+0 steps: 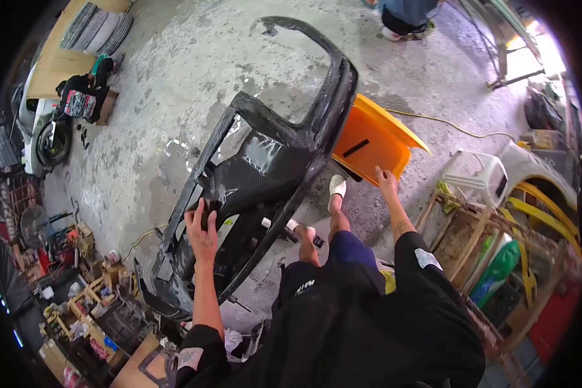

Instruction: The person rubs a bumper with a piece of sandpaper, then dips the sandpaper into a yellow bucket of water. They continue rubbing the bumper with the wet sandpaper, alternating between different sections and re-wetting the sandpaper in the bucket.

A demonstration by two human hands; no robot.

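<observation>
A large black car bumper (258, 161) with scuffed, whitish patches stands in front of me, slanting from lower left to upper right. My left hand (202, 229) rests at the bumper's lower left part, its fingers apart. My right hand (387, 181) is at the lower edge of an orange plastic panel (375, 139), right of the bumper. Its thumb and fingers are close together, and whether they grip the panel's edge is too small to tell. A dark strip lies on the panel's face.
At the upper left a person (87, 94) crouches beside a motorcycle (52, 142). Another person (407, 19) is at the top. A white stool (475, 171) and a wooden rack (472, 246) stand at right. A yellow hose (452, 126) crosses the floor. Clutter fills the lower left.
</observation>
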